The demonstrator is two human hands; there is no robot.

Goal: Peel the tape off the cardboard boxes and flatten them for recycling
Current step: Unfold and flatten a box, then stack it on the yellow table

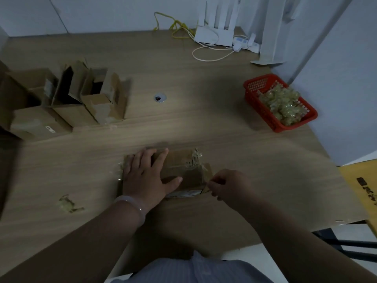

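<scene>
wood-grain table (pixel 204 123), light brown. far left: cluster of opened cardboard boxes (pixel 67 103), flaps up, touching one another. centre: round metal grommet (pixel 160 98) set in the top. right edge: red basket (pixel 253 92) holding crumpled tape (pixel 283 105). far edge: white router (pixel 214 35), yellow cable (pixel 177 27), white cable (pixel 206 58), power strip (pixel 244 42). near edge, centre: small cardboard box (pixel 183 170), loose tape (pixel 194 160) bunched at its right side. near left: tape wad (pixel 68 204), apart from the box.
</scene>
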